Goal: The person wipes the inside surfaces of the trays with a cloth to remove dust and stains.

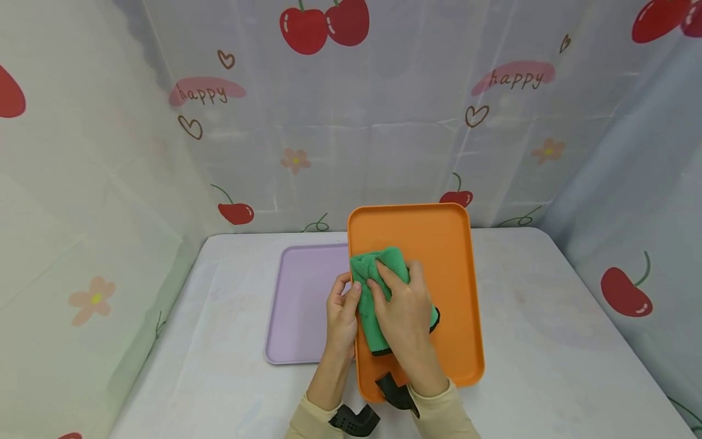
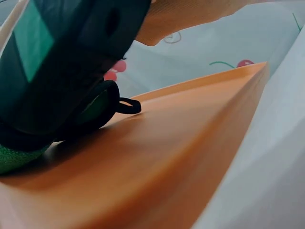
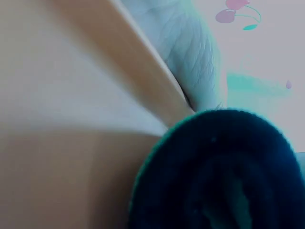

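Observation:
An orange tray [image 1: 452, 274] is held tilted up off the table in the head view. My left hand [image 1: 341, 320] grips its left rim, thumb on the inner side. Against the tray's inner face, my right hand [image 1: 406, 308] holds a folded green cloth [image 1: 374, 326] with dark edging, fingers spread over it near the left rim. The left wrist view shows the tray's surface [image 2: 190, 114] and the cloth's dark hanging loop [image 2: 128, 106]. Close up in the right wrist view, the cloth's folded edge [image 3: 214, 138] covers the lower right, with the left hand [image 3: 188, 62] behind the rim.
A lilac tray [image 1: 298, 305] lies flat on the white table [image 1: 219, 305], partly behind the orange tray and left arm. Black wrist mounts [image 1: 355, 421] sit on both wrists. Cherry-printed curtains [image 1: 384, 152] hang behind and at both sides.

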### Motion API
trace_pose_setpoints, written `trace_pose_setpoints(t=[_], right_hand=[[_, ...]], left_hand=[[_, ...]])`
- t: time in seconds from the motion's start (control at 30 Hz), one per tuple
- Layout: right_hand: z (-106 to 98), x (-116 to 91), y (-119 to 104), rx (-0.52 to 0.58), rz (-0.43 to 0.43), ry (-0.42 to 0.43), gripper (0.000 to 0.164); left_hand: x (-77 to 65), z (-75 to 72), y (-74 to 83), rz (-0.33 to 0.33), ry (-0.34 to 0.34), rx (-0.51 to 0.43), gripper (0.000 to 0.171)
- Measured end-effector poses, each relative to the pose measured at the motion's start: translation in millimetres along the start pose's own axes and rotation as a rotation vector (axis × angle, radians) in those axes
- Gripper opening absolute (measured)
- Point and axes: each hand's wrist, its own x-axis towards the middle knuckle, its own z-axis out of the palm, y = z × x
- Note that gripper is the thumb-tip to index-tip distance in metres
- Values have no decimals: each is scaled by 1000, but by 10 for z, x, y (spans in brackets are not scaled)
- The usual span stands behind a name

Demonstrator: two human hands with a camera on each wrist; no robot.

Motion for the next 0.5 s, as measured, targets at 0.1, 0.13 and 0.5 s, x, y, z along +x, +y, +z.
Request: trace_pose_setpoints(t=[0.1,0.13,0.5], right_hand=[[-4,0,12,-4,6,-4,34],[-8,0,18,-6,7,-4,35],[-78,-6,141,-3,53,2,36]], left_hand=[[-2,-2,-3,0,5,17,18],[-3,-3,-3,-1,6,19,18],[-13,6,24,-16,25,33,25]])
